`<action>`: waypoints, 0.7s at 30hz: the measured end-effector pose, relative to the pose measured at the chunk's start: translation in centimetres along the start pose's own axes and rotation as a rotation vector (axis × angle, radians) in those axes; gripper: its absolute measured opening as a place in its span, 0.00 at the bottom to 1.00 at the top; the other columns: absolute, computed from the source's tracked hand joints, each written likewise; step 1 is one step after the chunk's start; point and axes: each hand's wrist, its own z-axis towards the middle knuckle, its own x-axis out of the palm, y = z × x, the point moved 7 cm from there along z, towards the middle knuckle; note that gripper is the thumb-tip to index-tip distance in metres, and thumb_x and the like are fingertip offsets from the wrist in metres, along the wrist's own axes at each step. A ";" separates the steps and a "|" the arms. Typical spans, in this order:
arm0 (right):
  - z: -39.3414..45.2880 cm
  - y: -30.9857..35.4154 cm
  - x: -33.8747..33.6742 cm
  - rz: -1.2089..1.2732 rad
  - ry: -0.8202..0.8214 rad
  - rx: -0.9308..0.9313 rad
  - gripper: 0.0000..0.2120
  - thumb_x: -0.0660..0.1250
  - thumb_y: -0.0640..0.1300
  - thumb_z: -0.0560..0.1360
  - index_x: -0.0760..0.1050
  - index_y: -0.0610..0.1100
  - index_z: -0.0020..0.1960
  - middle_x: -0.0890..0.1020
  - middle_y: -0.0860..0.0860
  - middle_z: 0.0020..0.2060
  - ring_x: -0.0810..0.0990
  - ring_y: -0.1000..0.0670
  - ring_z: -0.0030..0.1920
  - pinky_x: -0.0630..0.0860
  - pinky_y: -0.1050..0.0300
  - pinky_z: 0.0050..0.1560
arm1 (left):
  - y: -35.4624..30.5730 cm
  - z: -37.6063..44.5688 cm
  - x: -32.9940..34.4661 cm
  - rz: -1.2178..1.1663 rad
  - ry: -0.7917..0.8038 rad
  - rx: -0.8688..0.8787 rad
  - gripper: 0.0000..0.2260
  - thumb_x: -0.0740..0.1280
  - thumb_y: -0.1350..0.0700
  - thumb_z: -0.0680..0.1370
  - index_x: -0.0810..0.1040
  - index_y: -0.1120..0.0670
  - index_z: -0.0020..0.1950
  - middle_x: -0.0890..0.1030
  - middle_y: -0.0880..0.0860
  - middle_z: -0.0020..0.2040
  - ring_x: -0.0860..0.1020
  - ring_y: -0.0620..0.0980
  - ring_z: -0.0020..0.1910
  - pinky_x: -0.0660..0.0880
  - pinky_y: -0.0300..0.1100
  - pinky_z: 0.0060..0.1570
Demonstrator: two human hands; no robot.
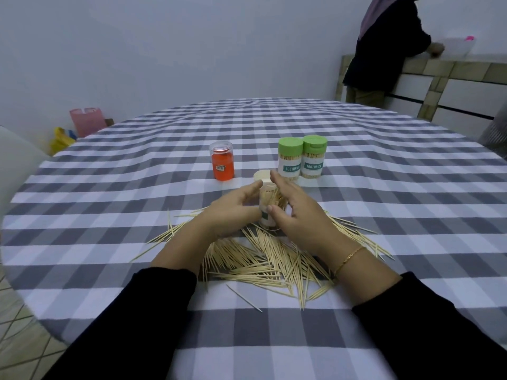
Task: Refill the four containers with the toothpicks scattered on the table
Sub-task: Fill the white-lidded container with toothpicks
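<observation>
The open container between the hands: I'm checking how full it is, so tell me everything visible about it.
The open container is a clear plastic cylinder with a pale label, standing roughly upright on the checked tablecloth at the far edge of the scattered toothpicks. It has no lid on. Toothpicks inside lean unevenly and reach near its rim. The left hand holds its side; the right hand curls round its other side and mouth, hiding much of it.

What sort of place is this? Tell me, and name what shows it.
Probably a home dining or kitchen area: a round table under a checked tablecloth, a tiled counter where another person stands, and bags on the floor.
</observation>
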 end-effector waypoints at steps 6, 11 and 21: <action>0.1 0.7 0.1 -0.092 -0.080 -0.119 0.21 0.57 0.54 0.77 0.70 0.55 0.69 0.69 0.54 0.70 0.61 0.54 0.72 0.59 0.48 0.71 | -0.8 0.0 -0.2 0.209 -0.202 0.165 0.15 0.68 0.52 0.75 0.74 0.41 0.60 0.77 0.39 0.49 0.70 0.37 0.51 0.60 0.49 0.65; 0.0 0.5 -0.9 -0.095 -0.225 -0.084 0.18 0.65 0.49 0.77 0.74 0.51 0.66 0.70 0.51 0.69 0.63 0.52 0.71 0.59 0.49 0.69 | -0.8 -0.1 -0.5 0.149 -0.253 0.233 0.18 0.69 0.53 0.75 0.71 0.36 0.60 0.77 0.38 0.51 0.71 0.42 0.59 0.59 0.47 0.63; 0.1 0.4 -1.0 -0.155 -0.243 -0.062 0.13 0.72 0.51 0.71 0.78 0.49 0.54 0.71 0.52 0.66 0.63 0.52 0.70 0.59 0.48 0.68 | 0.7 0.7 -0.4 0.175 -0.289 0.200 0.25 0.70 0.56 0.74 0.69 0.38 0.67 0.77 0.42 0.58 0.66 0.55 0.66 0.68 0.50 0.61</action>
